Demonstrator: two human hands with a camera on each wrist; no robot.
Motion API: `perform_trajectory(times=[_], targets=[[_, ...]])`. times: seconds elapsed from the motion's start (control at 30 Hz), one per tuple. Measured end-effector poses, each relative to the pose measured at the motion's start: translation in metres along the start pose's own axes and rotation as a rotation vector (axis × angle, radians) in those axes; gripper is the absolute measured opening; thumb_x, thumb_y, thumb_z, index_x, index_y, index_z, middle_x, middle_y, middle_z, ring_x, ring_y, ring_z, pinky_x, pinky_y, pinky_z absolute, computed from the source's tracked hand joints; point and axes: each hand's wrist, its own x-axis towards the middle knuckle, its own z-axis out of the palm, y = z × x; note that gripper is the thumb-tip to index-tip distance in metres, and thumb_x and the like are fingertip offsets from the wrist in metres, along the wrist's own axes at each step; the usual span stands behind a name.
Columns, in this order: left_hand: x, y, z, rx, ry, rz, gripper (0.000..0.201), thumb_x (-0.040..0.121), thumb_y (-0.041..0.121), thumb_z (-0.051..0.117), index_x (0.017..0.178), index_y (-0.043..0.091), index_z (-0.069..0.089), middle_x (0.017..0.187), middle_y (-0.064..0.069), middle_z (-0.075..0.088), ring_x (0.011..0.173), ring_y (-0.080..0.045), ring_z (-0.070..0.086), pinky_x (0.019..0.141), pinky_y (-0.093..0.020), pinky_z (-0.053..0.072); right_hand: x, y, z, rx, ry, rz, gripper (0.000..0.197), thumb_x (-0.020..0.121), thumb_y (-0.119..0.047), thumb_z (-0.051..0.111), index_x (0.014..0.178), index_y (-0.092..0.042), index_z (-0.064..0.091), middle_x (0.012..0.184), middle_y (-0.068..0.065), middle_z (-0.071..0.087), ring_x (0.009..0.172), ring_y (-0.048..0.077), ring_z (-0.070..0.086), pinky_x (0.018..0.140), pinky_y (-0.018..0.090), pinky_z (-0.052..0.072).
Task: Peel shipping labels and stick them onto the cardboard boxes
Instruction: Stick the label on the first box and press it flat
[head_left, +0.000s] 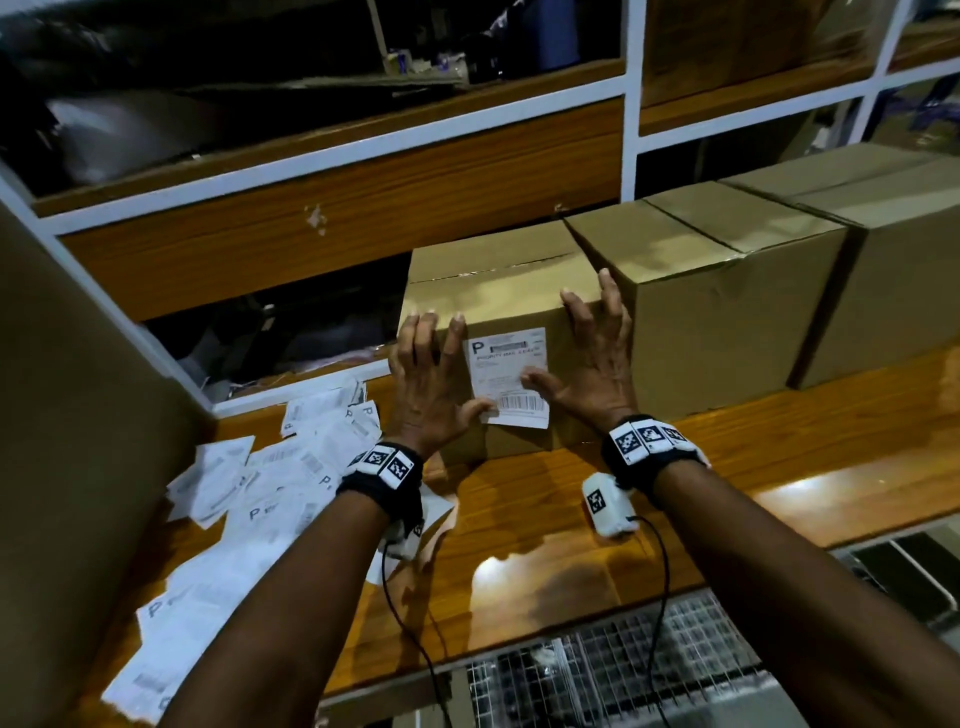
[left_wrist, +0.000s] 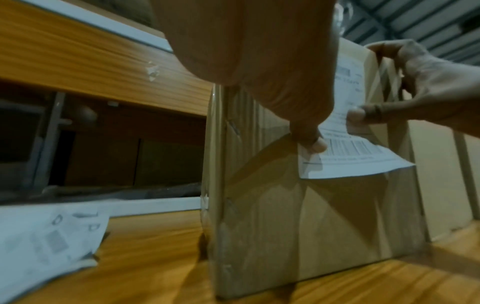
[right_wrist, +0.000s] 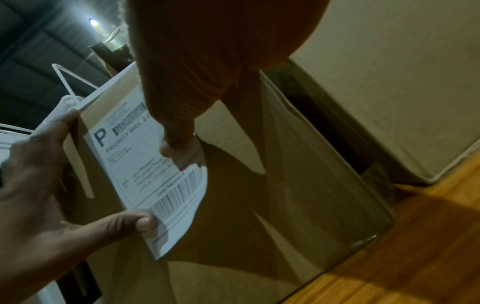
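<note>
Item: shipping label (head_left: 509, 376) on the front face of the cardboard box (head_left: 498, 291), which stands on the bench (head_left: 701, 457). Left hand (head_left: 428, 384) and right hand (head_left: 592, 364) — fingers spread, thumbs pressing the label. Lower edge appears unstuck; best smoothed downward from the stuck top to avoid creases. Fine print illegible — loose labels (head_left: 270, 483) partly cut off.

A glossy wooden counter (head_left: 727, 467) spans the middle; white-framed shelving (head_left: 629, 130) rises at twelve o'clock; wire mesh (head_left: 623, 660) lies at six.
</note>
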Motion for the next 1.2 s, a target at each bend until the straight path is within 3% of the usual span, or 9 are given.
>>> perform_trajectory(times=[0.1,0.33,0.43,0.53,0.67,0.8,1.03,1.13,1.2], targets=[[0.0,-0.006,0.0,0.03,-0.015,0.043,0.136,0.059,0.077,0.078,0.159,0.02,0.006,0.157,-0.018,0.016,0.146,-0.042,0.016,0.113,-0.061,0.027,-0.001,0.013,-0.001,-0.052,-0.066,-0.013,0.12,0.063,-0.075,0.076,0.157,-0.035,0.013,0.168,0.007,-0.006,0.155,0.036,0.002,0.122,0.053,0.01],[-0.003,-0.005,-0.013,0.082,-0.129,0.135,0.135,0.053,0.074,0.085,0.159,0.03,0.014,0.16,-0.022,0.0,0.149,-0.047,0.003,0.115,-0.069,0.024,-0.001,0.018,-0.011,-0.203,-0.162,-0.026,0.148,0.046,-0.047,0.098,0.16,-0.034,0.005,0.168,0.009,-0.013,0.152,0.035,0.0,0.116,0.063,0.03],[-0.004,-0.005,-0.026,0.047,-0.191,0.154,0.14,0.051,0.058,0.095,0.157,0.033,0.006,0.16,-0.017,-0.006,0.149,-0.045,0.0,0.117,-0.067,0.026,-0.002,0.012,-0.019,-0.232,-0.235,-0.015,0.149,0.05,-0.044,0.099,0.161,-0.033,0.0,0.168,0.011,-0.019,0.154,0.034,-0.006,0.119,0.065,0.024],[-0.003,-0.017,-0.04,-0.122,-0.141,0.193,0.13,0.059,0.041,0.097,0.156,0.023,0.013,0.16,-0.014,0.012,0.148,-0.043,0.017,0.116,-0.062,0.033,-0.007,0.003,-0.025,-0.267,-0.248,-0.041,0.135,0.065,-0.055,0.086,0.164,-0.027,-0.002,0.167,0.021,-0.022,0.156,0.039,-0.012,0.123,0.065,0.013],[-0.003,-0.031,-0.05,-0.358,-0.013,0.038,0.078,0.092,0.028,0.074,0.155,0.003,0.034,0.151,-0.023,0.04,0.142,-0.033,0.033,0.119,-0.046,0.034,-0.006,0.002,-0.037,-0.463,-0.226,-0.323,0.111,0.086,-0.052,0.069,0.165,-0.013,0.003,0.169,0.022,-0.016,0.157,0.034,-0.015,0.127,0.048,-0.009],[0.003,-0.024,-0.049,-0.623,0.052,-0.143,0.036,0.105,0.013,0.053,0.14,0.007,0.056,0.151,-0.015,0.047,0.146,-0.029,0.035,0.122,-0.046,0.03,0.021,0.0,-0.046,-0.639,-0.373,-0.725,0.084,0.104,-0.051,0.04,0.164,-0.008,-0.001,0.171,0.015,-0.012,0.159,0.031,-0.008,0.129,0.047,-0.005],[0.011,-0.035,-0.047,-0.789,0.019,-0.157,0.034,0.1,-0.007,0.049,0.129,0.004,0.062,0.147,-0.012,0.053,0.147,-0.025,0.038,0.123,-0.05,0.031,0.066,-0.012,-0.028,-0.993,-0.514,-1.302,0.08,0.103,-0.058,0.005,0.162,-0.005,-0.005,0.169,0.015,-0.015,0.156,0.029,-0.021,0.126,0.044,-0.016],[0.012,-0.04,-0.039,-0.803,0.022,-0.124,0.038,0.099,-0.008,0.047,0.13,0.008,0.061,0.148,-0.009,0.051,0.144,-0.012,0.036,0.124,-0.039,0.031,0.077,-0.011,-0.019,-1.069,-0.533,-1.401,0.08,0.105,-0.058,0.004,0.161,-0.004,-0.016,0.166,0.017,-0.029,0.153,0.031,-0.029,0.125,0.045,-0.02],[0.012,-0.045,-0.034,-0.808,0.011,-0.105,0.041,0.099,-0.008,0.047,0.131,0.014,0.059,0.149,-0.002,0.048,0.143,0.0,0.033,0.121,-0.022,0.028,0.078,-0.006,-0.011,-1.132,-0.547,-1.464,0.08,0.104,-0.057,0.003,0.161,-0.005,-0.016,0.164,0.017,-0.032,0.151,0.032,-0.032,0.123,0.046,-0.024]])
